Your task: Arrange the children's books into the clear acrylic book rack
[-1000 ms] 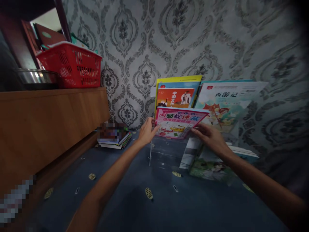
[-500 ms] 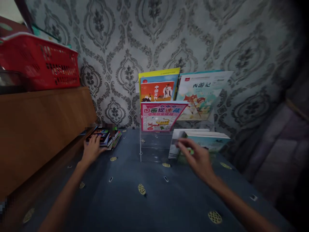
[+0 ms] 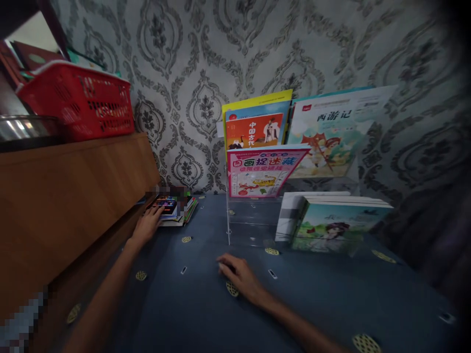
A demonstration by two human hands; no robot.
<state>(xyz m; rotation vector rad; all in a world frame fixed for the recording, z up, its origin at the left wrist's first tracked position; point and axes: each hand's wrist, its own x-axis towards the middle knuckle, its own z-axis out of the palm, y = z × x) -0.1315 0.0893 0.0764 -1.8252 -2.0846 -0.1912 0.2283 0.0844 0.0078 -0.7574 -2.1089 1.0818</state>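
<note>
At the left, my left hand rests with its fingers stretched over the near-left side of a pile of books. Part of that pile is pixelated, and the top cover is dark. My right hand hovers over the middle of the table, its fingers loosely bent with a gap to the thumb; I see nothing in it. Beyond it stands a clear acrylic book rack. A pink book, an orange book and a white-and-teal book lean in it, with several green-covered books low at its right.
A red plastic basket and a metal bowl sit on a wooden cabinet at the left. A patterned dark blue cloth covers the table. Patterned wallpaper is behind the rack.
My right hand has moved left and nearer, away from the low green-covered books to mid-table. My left hand stays at the book pile. The whole view has shifted, so things appear further right.
</note>
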